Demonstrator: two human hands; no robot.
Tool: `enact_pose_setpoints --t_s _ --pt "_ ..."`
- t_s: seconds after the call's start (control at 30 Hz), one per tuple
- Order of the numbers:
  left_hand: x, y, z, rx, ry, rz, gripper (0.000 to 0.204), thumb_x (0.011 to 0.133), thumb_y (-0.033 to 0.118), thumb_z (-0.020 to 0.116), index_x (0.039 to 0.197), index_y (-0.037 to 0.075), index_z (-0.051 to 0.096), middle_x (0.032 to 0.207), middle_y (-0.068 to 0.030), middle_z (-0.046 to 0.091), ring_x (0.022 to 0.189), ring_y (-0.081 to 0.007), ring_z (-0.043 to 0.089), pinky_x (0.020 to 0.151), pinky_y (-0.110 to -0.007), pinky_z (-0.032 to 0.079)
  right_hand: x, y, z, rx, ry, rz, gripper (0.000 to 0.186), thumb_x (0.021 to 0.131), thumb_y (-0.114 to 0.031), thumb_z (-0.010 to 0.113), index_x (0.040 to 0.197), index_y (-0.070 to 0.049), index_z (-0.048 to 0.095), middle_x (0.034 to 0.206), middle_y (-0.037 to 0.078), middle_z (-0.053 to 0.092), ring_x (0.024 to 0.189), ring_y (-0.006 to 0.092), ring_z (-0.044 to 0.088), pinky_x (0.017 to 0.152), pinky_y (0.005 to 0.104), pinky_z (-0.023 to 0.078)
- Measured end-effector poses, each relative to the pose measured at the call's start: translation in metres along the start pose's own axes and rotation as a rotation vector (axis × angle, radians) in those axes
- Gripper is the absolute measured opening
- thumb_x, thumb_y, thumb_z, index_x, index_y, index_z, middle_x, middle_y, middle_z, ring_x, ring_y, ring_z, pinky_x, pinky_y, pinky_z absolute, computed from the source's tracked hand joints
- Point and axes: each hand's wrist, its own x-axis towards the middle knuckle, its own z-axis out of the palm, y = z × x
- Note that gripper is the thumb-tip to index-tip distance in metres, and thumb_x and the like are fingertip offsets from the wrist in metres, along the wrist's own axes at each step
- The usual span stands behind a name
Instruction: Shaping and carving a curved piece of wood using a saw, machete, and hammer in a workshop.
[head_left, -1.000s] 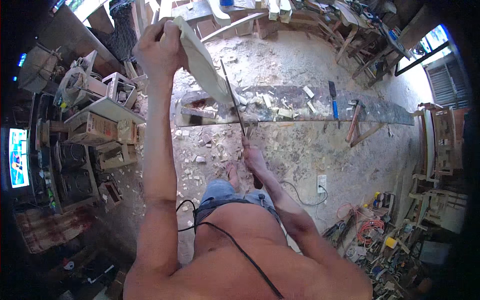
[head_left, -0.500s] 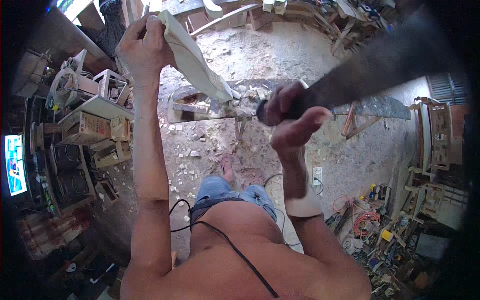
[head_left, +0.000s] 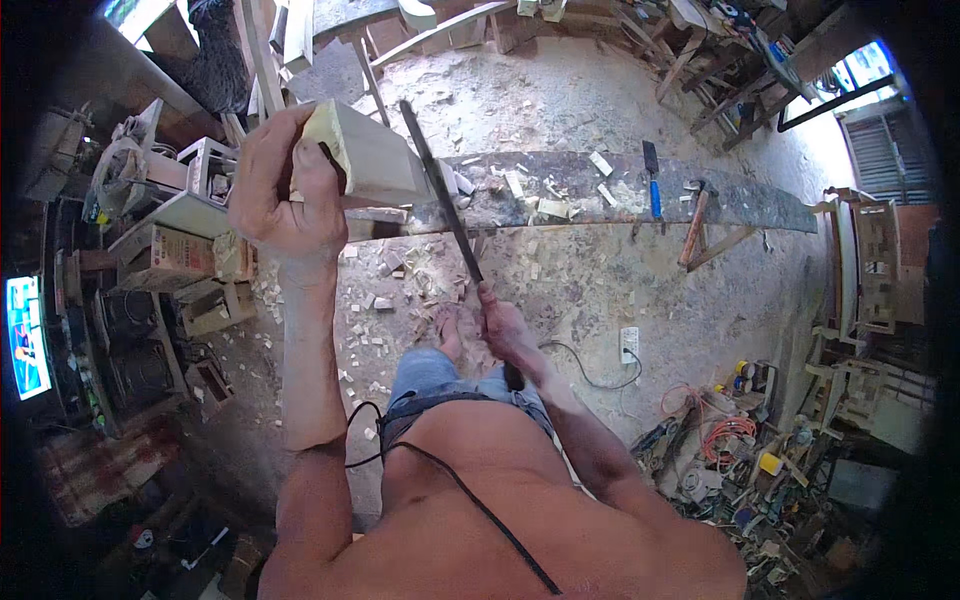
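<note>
My left hand [head_left: 275,200] is closed around the upper end of a thick pale wooden piece [head_left: 375,155], held tilted over the left part of a low plank bench [head_left: 768,207]. In my right hand [head_left: 508,328], the fingers wrap the handle of a machete [head_left: 436,178]. Its dark blade shows nearly edge-on, pointing up and away to the left. The blade runs close along the right side of the wood; whether they touch, I cannot tell. The wood's lower end is hidden behind its upper part and the blade.
On the bench lie a blue-handled chisel [head_left: 654,185], a wooden-handled hammer [head_left: 698,220] and wood chips [head_left: 552,208]. More chips litter the floor. A white socket box [head_left: 629,342] with a cable, an orange cord [head_left: 728,432] and piled tools are at the right. Cardboard boxes [head_left: 178,258] stand left.
The machete has swung down and left from its raised place at the upper right to beside the wood. My left hand has lowered, still gripping the wood.
</note>
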Motion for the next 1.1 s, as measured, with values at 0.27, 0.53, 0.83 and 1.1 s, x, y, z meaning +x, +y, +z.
enact_pose_setpoints --t_s 0.27,0.53,0.83,1.1 --pt "0.007 -0.001 0.014 0.059 0.03 -0.015 0.022 0.096 0.011 0.06 0.106 -0.001 0.075 0.098 -0.0114 0.074 0.087 -0.0203 0.07 0.079 -0.033 0.054 -0.042 -0.162 -0.029 0.465 0.107 -0.833 0.074 0.1 -0.077 0.037 0.077 -0.01 0.058 0.065 -0.004 0.048 0.06 0.0068 0.043 0.05 0.0262 0.029" --pt "0.004 0.015 0.012 0.024 0.023 0.004 0.024 0.096 0.013 0.061 0.109 -0.003 0.074 0.099 -0.0126 0.074 0.09 -0.0217 0.07 0.081 -0.033 0.054 0.121 0.099 0.03 -0.45 0.151 -0.563 0.058 0.102 -0.023 0.055 0.154 -0.001 0.038 0.072 0.02 0.056 0.065 0.0349 0.061 0.057 0.0467 0.049" --pt "-0.122 0.114 -0.047 -0.074 -0.183 -0.102 0.026 0.083 0.017 0.07 0.107 0.008 0.068 0.103 -0.0135 0.062 0.096 -0.0347 0.063 0.088 -0.051 0.053 -0.03 -0.023 -0.034 0.497 -0.294 0.308 0.072 0.094 -0.08 0.048 0.074 -0.013 0.063 0.058 -0.008 0.042 0.042 0.0073 0.035 0.04 0.0292 0.027" --pt "-0.176 0.144 -0.062 -0.161 -0.365 -0.059 0.035 0.083 0.026 0.079 0.113 0.017 0.064 0.11 -0.0081 0.061 0.104 -0.0303 0.063 0.101 -0.055 0.047 -0.029 0.009 -0.001 0.841 -0.298 0.179 0.058 0.095 -0.073 0.056 0.099 -0.015 0.063 0.061 -0.01 0.041 0.045 0.0042 0.039 0.041 0.0229 0.034"
